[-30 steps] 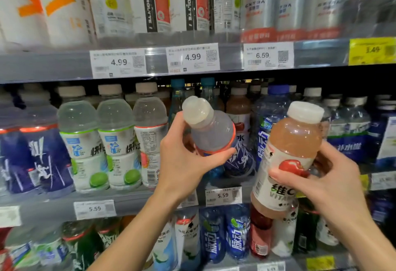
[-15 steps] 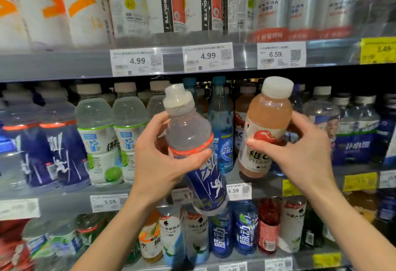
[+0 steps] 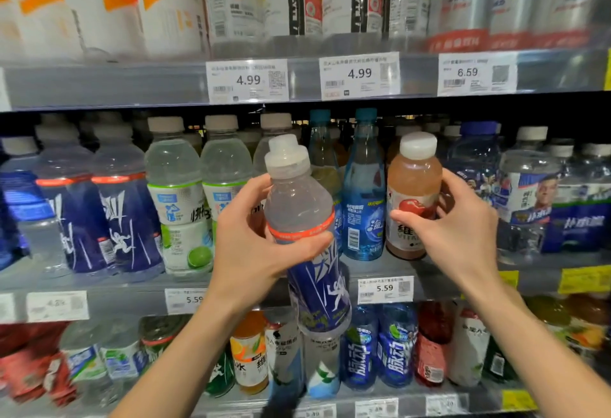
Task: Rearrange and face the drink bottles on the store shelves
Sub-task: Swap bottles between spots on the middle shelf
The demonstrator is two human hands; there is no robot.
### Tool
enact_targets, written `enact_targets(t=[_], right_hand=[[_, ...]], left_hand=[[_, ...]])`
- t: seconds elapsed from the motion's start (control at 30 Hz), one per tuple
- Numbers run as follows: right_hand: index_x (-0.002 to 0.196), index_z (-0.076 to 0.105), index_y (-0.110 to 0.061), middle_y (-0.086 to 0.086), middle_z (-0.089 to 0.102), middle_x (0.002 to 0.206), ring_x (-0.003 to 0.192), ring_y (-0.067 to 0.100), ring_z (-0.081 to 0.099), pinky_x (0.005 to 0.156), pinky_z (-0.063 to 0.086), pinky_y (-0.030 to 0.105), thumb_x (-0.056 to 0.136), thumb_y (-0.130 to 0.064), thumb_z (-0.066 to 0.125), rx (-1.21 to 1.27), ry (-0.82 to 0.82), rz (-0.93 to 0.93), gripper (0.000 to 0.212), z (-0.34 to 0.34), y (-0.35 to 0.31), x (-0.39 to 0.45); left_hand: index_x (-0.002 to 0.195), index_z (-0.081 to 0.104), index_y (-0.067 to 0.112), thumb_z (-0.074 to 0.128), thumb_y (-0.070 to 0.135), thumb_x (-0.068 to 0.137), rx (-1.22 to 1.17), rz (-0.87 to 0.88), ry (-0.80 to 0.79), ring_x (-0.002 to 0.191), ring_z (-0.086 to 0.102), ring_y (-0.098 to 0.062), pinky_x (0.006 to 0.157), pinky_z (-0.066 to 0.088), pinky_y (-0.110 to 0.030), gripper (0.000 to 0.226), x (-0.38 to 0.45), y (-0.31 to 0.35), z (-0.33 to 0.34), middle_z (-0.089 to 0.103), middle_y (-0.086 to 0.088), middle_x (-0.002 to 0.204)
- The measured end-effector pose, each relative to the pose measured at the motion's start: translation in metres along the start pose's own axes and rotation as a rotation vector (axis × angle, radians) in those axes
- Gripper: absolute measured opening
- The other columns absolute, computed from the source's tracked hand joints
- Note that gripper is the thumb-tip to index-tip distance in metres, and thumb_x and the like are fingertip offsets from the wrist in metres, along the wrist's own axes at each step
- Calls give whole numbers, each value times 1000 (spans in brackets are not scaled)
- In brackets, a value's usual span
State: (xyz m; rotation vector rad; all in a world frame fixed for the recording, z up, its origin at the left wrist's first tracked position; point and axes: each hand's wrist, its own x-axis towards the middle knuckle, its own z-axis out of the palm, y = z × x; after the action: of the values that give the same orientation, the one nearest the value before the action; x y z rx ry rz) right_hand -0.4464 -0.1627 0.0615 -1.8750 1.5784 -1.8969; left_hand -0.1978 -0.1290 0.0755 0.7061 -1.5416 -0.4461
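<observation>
1. Now, mid-swap: both my hands carry a bottle, so the facing job on the middle shelf [image 3: 231, 288] is partly done at best.
2. My left hand [image 3: 251, 252] grips the blue-labelled bottle [image 3: 307, 235], fingers curled round its waist just under the orange band. It hangs tilted in the air in front of the shelf's front edge, cap leaning left, base over the price strip. Not yet placed.
3. My right hand [image 3: 463, 235] grips the pink juice bottle [image 3: 413, 196], thumb across the apple label, fingers behind. It stands upright with its base at or just above the shelf near the front edge, right beside the tall blue fizzy bottles [image 3: 362, 206]; I cannot tell if it has touched down.
4. Label of the pink one faces outward, so I judge that placement nearly finished.
5. Matching blue-labelled bottles [image 3: 125, 219] stand toward the left end of the same shelf, beyond the lime-label pair [image 3: 178, 206]; I judge mine belongs there.
6. Left to do: release the pink one, seat the blue one, check other rows.
</observation>
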Motion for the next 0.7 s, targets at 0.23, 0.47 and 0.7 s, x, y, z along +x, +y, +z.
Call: enact_targets(t=[0.23,0.47,0.7], right_hand=[[130,45,-13,-15,57,109,99,7,59,88,47,21,68,-25,91,-89,21,-29,77,10,7,7],[126,56,-1,16,53,120,105,25,54,84,35,18,70,-34,89,-360,98,-131,73,11,7,8],[106,59,-9,9,62,101,91,33,59,64,36,31,76,-50,79,-582,159,-101,54,15,5,4]], left_hand=[[112,65,29,89,34,57,-11,20,-20,103,68,-11,83,55,-22,60,-2,-1,-3,72,8,108],[108,65,29,89,32,58,-18,24,-30,99,68,-9,81,55,-20,57,-5,-2,-3,71,7,104],[110,65,20,92,17,58,-13,5,-51,95,69,-7,79,54,-19,58,-8,-4,-1,72,7,102]])
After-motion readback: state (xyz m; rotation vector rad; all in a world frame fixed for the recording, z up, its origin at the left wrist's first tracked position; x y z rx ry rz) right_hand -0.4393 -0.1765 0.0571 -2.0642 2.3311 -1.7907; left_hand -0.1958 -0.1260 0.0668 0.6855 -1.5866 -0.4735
